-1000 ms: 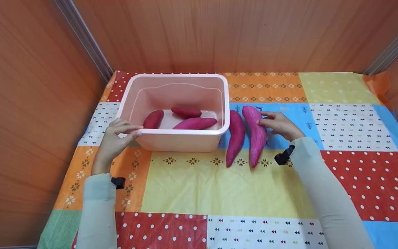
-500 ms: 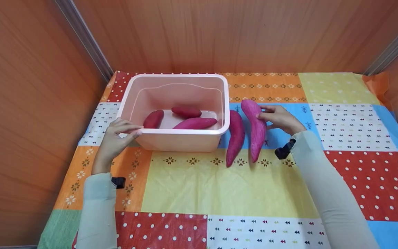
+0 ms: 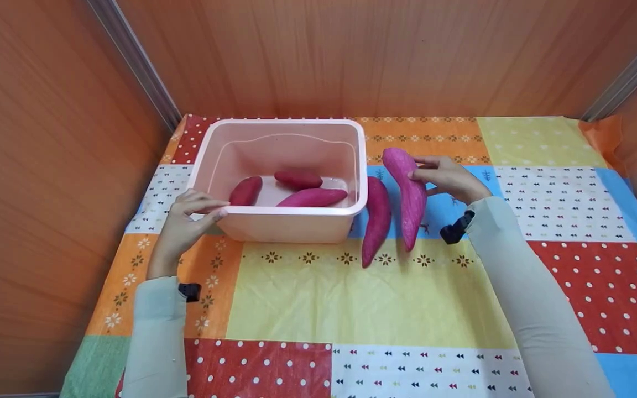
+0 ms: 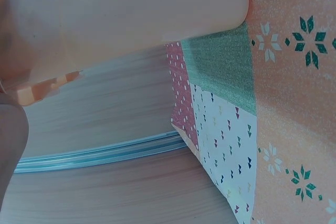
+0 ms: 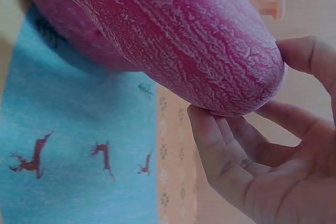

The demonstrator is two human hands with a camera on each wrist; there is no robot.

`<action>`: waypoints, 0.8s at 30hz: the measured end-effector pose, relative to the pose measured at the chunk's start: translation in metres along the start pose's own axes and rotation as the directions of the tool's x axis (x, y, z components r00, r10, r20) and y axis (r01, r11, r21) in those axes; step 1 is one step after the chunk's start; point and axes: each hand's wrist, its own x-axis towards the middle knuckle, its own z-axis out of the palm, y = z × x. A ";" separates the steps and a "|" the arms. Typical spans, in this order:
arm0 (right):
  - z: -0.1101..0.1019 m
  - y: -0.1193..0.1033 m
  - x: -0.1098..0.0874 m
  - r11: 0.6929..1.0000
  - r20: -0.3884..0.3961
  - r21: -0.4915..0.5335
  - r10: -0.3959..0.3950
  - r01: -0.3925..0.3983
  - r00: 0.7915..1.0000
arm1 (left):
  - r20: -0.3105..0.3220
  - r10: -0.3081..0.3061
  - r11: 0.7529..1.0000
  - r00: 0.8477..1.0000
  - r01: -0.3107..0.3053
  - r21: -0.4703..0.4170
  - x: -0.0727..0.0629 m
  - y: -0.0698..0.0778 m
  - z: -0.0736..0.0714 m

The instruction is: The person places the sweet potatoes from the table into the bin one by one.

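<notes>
A long pinkish-purple sweet potato (image 3: 411, 199) is pinched near its thick far end by my right hand (image 3: 451, 178). The right wrist view shows the thumb on one side of that end and the fingertips (image 5: 202, 121) on the other. Left of it, a darker curved sweet potato (image 3: 376, 226) lies beside the pale pink plastic bin (image 3: 285, 225). My left hand (image 3: 186, 221) holds the bin's near rim at the left corner, thumb outside. Inside the bin are a short red sweet potato (image 3: 245, 190), another (image 3: 298, 178) behind, and a longer pink one (image 3: 314, 197).
A patchwork-patterned tablecloth (image 3: 296, 298) covers the table. Wood-grain panels stand at the back (image 3: 396, 55) and on both sides, joined by metal strips (image 3: 136, 61) at the corners.
My right hand has raised the long sweet potato and shifted it toward the back, away from its earlier spot on the cloth. My left hand and the bin have stayed put.
</notes>
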 end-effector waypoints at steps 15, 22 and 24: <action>-0.011 -0.028 -0.002 0.997 0.003 -0.065 -0.035 0.036 0.999 | -0.001 0.002 1.000 1.000 -0.002 0.013 0.000 0.002 0.000; -0.014 -0.038 -0.001 0.995 0.000 -0.093 -0.036 0.036 0.999 | 0.008 -0.016 1.000 1.000 0.015 0.026 -0.001 0.003 0.000; -0.016 -0.042 -0.002 0.994 0.000 -0.102 -0.035 0.035 0.999 | 0.008 -0.017 1.000 1.000 0.017 0.018 -0.001 0.003 0.000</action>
